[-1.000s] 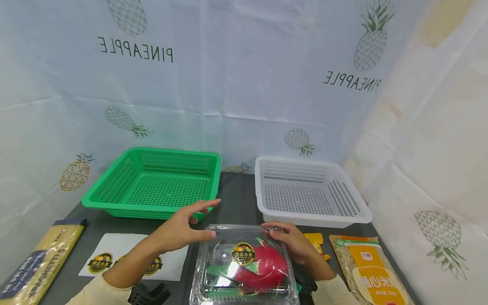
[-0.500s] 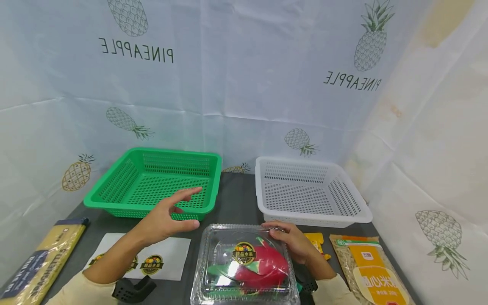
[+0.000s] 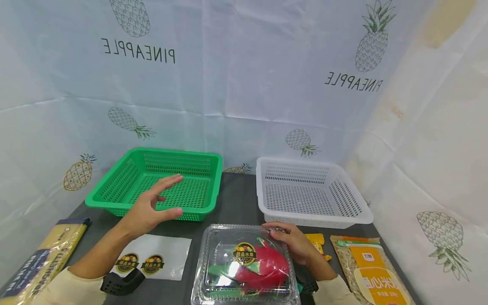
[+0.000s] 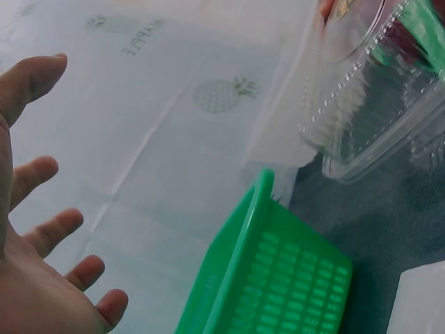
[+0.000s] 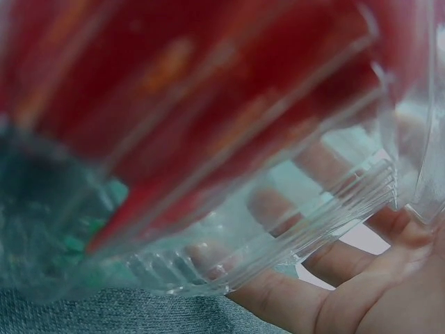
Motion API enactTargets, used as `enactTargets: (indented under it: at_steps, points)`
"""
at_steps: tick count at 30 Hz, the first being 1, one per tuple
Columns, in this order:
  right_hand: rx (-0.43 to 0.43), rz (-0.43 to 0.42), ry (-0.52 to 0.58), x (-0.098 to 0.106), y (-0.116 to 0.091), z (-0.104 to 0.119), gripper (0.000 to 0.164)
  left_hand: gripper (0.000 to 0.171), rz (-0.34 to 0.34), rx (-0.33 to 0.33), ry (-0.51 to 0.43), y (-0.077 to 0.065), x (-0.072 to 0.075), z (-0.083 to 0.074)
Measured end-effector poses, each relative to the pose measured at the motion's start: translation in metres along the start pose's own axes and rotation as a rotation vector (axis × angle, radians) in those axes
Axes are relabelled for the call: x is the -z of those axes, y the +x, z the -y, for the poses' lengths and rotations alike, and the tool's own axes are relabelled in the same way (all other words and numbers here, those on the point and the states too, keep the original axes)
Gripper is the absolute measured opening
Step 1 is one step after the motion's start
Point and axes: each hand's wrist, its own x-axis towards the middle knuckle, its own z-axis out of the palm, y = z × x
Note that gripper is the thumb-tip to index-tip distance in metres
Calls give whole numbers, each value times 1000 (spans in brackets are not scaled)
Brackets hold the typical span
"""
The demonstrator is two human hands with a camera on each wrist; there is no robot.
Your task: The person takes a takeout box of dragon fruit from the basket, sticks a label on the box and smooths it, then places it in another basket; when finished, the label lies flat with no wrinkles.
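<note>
A clear plastic fruit box [image 3: 213, 271] with a round label [image 3: 245, 253] on its lid stands at the front middle. Inside lies a red dragon fruit [image 3: 267, 267] with green tips. My right hand [image 3: 293, 241] grips the box at its far right corner; in the right wrist view, the fingers [image 5: 278, 299] reach under and behind the clear wall. My left hand [image 3: 148, 212] holds nothing, its fingers and thumb spread apart in front of the green basket [image 3: 95, 200]. Below that hand lies a white sheet with round labels [image 3: 175, 254].
A white basket [image 3: 316, 220] stands at the back right. A yellow packet [image 3: 316, 243] lies partly hidden behind my right hand. An orange and clear grain bag [image 3: 370, 271] is at the right, and a gold and blue noodle packet [image 3: 49, 258] at the left.
My left hand has moved left and away from the box, toward the green basket, uncovering more of the label sheet's right part. The right hand and the box stay in place.
</note>
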Motion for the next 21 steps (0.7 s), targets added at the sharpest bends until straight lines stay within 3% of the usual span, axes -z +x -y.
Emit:
enactTargets:
  at_steps: [5, 21]
  points:
    - [5, 9, 5, 0, 0, -1, 38, 71, -22, -10, -1, -1, 9, 1]
    - [1, 7, 12, 0, 0, 0, 37, 72, -92, 61, 48, -13, 34, 15]
